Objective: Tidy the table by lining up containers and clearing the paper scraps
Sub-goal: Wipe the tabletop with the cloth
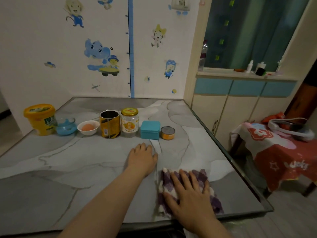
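Note:
Several containers stand in a row across the marble-patterned table (60,169): a yellow tub (40,119), a blue glass bowl (66,126), a white bowl (88,127) with an egg in it, an open yellow can (109,124), a glass jar with a yellow lid (129,122), a teal tin box (150,130) and a small flat can (168,133). My left hand (143,158) lies flat on the table just in front of the teal box. My right hand (187,194) presses flat on a purple-and-white checked cloth (208,179) near the table's front right edge. No paper scraps show.
The table's right edge (231,155) borders a gap, then a stool with a red printed cover (277,152) and a white headset on it. A cabinet and a windowsill with bottles stand behind. The wall with stickers backs the table.

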`<state>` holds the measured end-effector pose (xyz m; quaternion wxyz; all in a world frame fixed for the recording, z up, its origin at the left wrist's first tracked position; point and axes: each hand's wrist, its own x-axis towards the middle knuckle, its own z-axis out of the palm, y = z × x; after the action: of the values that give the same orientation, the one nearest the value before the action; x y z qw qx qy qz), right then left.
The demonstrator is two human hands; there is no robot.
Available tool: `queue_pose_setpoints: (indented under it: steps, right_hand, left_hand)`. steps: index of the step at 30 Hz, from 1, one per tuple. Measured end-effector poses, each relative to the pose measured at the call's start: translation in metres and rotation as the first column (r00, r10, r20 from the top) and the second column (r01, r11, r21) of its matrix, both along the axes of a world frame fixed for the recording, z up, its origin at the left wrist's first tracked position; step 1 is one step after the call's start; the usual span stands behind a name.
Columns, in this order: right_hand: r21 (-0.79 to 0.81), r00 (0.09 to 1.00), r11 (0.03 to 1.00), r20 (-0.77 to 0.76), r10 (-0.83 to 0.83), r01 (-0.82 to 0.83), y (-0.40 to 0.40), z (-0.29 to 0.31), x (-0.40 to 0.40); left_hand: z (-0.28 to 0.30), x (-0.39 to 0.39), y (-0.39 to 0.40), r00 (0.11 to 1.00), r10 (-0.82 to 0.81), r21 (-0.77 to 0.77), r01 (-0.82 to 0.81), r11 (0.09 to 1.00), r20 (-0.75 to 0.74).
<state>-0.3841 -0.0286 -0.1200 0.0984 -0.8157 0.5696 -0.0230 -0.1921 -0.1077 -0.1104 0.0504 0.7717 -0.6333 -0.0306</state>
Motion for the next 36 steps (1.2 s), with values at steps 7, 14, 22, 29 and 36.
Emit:
queue_pose_setpoints:
  steps: [7, 14, 22, 29, 36]
  right_hand:
    - [0.043, 0.999, 0.999, -0.045, 0.013, -0.011, -0.041, 0.004, 0.013]
    - [-0.016, 0.996, 0.998, -0.053, 0.065, -0.066, -0.096, -0.002, 0.037]
    - [-0.026, 0.995, 0.995, -0.025, 0.092, -0.092, -0.151, 0.001, 0.063]
    - [-0.071, 0.994, 0.992, -0.003, 0.107, -0.107, -0.159, -0.002, 0.064]
    - [-0.069, 0.989, 0.987, 0.02, 0.145, -0.143, -0.162, -0.004, 0.053]
  left_hand:
    - [-0.016, 0.003, -0.012, 0.995, -0.011, -0.102, 0.001, 0.995, -0.099]
    - [-0.025, 0.001, -0.012, 0.996, -0.012, -0.129, 0.001, 0.992, -0.084]
    - [-0.026, 0.004, -0.012, 0.996, -0.014, -0.141, 0.002, 0.99, -0.085]
    - [-0.025, 0.004, -0.013, 0.996, -0.01, -0.122, -0.002, 0.993, -0.093]
    - [-0.026, 0.005, -0.014, 0.994, 0.0, -0.131, -0.015, 0.991, -0.109]
